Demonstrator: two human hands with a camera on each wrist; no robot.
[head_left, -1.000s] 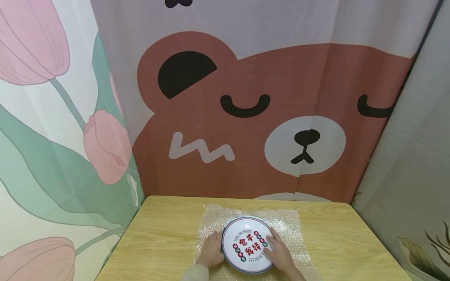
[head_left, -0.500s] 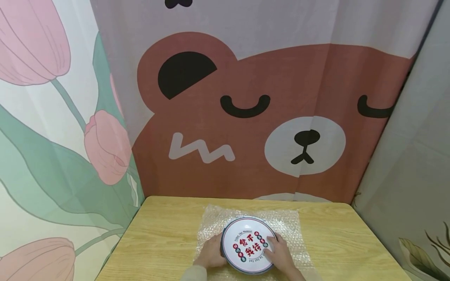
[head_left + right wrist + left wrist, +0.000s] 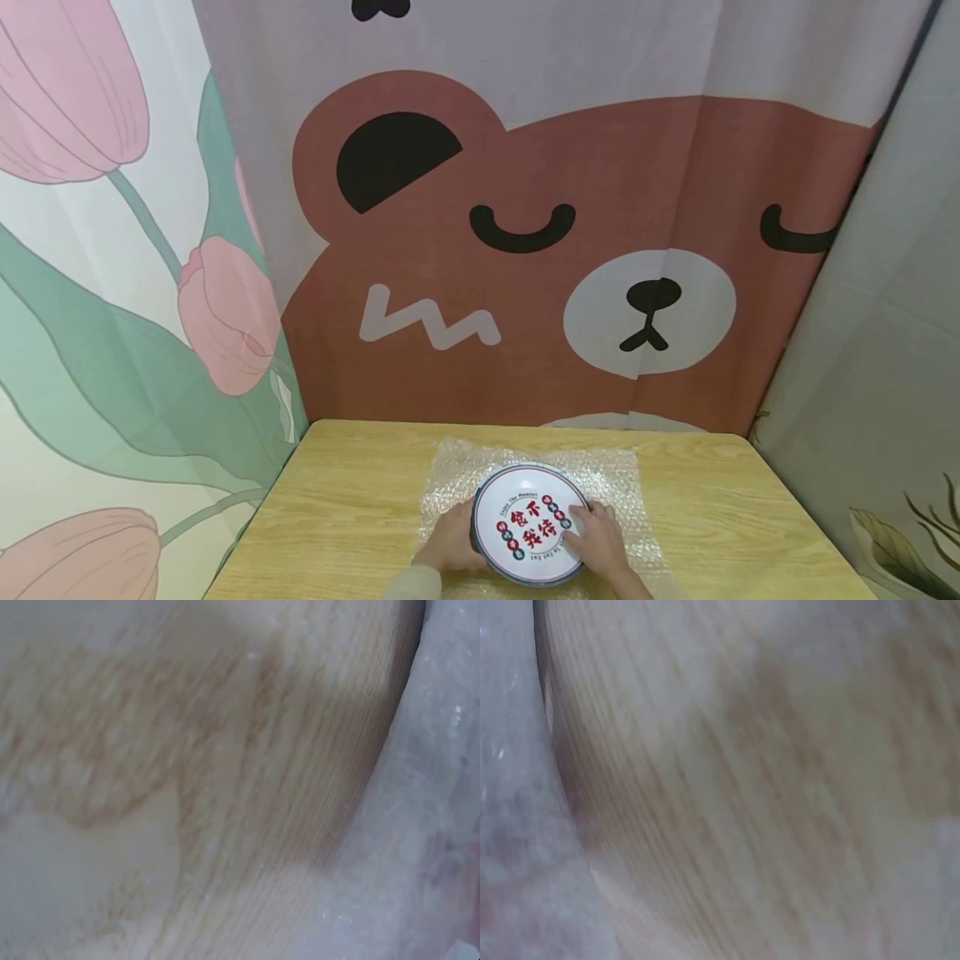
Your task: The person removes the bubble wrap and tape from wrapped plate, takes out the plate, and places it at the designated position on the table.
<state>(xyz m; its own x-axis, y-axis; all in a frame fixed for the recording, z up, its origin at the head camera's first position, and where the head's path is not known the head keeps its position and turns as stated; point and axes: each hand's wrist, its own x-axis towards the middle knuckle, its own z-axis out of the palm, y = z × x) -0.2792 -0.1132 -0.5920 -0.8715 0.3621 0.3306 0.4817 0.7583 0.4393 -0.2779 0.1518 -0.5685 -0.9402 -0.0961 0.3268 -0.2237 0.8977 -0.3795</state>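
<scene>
A round white plate point(image 3: 528, 493) with a blue rim and red Chinese characters lies over the bubble wrap point(image 3: 600, 471) in the head view. My left hand point(image 3: 452, 542) holds its left edge, with the fingertips hidden beneath or behind it. On the right side my right hand point(image 3: 602, 543) grips the rim, its thumb lying on the printed face. A dark edge shows under the plate's left side; what it belongs to is unclear. Both wrist views are blurred and show no plain part of the plate.
Bubble wrap spreads over the middle of the wooden table point(image 3: 360, 500). It also shows at the edge of the left wrist view as a translucent sheet point(image 3: 517, 825). A bear-print curtain point(image 3: 435, 375) hangs behind the table, and a pale curtain point(image 3: 847, 400) hangs at right.
The left hand has shifted slightly and its fingers have tucked further behind the plate's edge. The right fingers have drawn in at the rim. The plate has hardly moved.
</scene>
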